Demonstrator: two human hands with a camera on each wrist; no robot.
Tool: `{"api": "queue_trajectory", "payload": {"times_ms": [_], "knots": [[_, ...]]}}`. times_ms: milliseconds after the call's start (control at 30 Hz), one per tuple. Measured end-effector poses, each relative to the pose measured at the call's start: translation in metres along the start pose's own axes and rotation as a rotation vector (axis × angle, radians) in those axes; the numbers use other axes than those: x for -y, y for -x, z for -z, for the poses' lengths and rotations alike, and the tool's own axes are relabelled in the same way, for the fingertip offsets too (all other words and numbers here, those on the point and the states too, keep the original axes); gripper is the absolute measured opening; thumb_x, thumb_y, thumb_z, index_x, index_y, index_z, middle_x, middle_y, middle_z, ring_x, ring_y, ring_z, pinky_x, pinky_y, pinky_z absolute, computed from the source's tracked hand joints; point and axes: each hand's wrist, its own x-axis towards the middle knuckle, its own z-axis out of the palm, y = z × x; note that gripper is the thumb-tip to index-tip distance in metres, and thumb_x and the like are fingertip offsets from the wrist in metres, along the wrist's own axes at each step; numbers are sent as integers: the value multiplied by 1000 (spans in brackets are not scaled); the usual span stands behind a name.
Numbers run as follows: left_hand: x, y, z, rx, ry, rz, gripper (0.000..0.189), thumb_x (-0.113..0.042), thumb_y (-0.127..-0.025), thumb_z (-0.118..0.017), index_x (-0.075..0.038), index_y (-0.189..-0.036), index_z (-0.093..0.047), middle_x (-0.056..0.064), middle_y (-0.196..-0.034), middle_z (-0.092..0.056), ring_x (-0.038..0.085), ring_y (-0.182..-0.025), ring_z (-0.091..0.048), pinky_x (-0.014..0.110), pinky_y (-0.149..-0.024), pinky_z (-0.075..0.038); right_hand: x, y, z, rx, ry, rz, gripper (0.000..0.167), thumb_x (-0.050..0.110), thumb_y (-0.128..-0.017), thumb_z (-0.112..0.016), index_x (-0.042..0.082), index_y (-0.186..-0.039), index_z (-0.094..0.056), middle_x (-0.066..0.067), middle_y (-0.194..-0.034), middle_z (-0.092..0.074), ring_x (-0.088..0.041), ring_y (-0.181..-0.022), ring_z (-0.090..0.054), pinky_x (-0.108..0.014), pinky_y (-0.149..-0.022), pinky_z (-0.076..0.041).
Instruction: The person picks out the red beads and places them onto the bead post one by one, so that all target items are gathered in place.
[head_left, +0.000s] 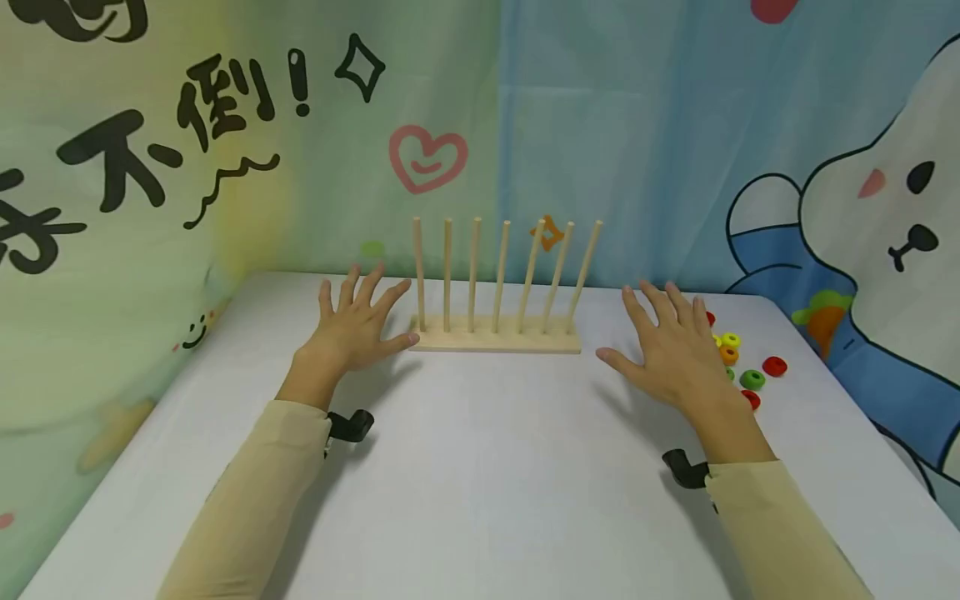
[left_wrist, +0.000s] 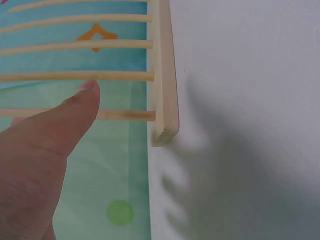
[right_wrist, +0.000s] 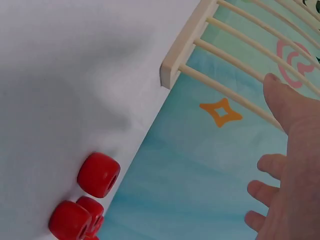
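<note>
A pale wooden rack (head_left: 495, 340) with several upright pegs stands toward the back of the white table. Left of it my left hand (head_left: 352, 325) hovers with fingers spread, its thumb overlapping the end of the base in the head view. My right hand (head_left: 675, 350) is held over the table to the right of the rack, fingers spread and holding nothing. In the left wrist view the thumb (left_wrist: 80, 110) overlaps the pegs. Beads lie beside and partly behind the right hand; a red bead (right_wrist: 99, 174) shows in the right wrist view.
Several loose beads in red, yellow, orange and green are scattered at the table's right side, among them a green bead (head_left: 752, 380) and a red bead (head_left: 775, 367). A printed curtain (head_left: 600, 125) hangs right behind the white table (head_left: 480, 500).
</note>
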Motion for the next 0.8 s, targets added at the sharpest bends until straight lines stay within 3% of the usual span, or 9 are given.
{"api": "queue_trajectory", "payload": {"times_ms": [167, 400, 800], "knots": [[-1, -3, -7, 10, 65, -13, 81, -72, -91, -42, -39, -158, -10, 5, -165, 8, 39, -148, 16, 71, -107, 8, -6, 7, 0, -10, -75, 34, 91, 58, -92, -58, 11, -158, -18, -21, -160, -16, -46, -143, -15, -64, -113, -12], [0, -12, -16, 34, 228, -30, 75, -68, -92, -47, -41, -156, -19, 6, -164, -6, 39, -148, 3, 70, -109, -1, -12, 14, 0, -1, -148, 41, 91, 54, -91, -63, 13, -159, -17, -21, -160, -16, -47, -142, -17, -65, -111, -16], [2, -18, -28, 54, 275, -49, 73, -66, -92, -50, -33, -153, -30, 9, -162, -15, 40, -146, -9, 69, -106, -12, -25, 31, -2, 65, -173, 22, 95, 55, -90, -64, 14, -159, -13, -24, -157, -24, -51, -136, -26, -71, -103, -25]]}}
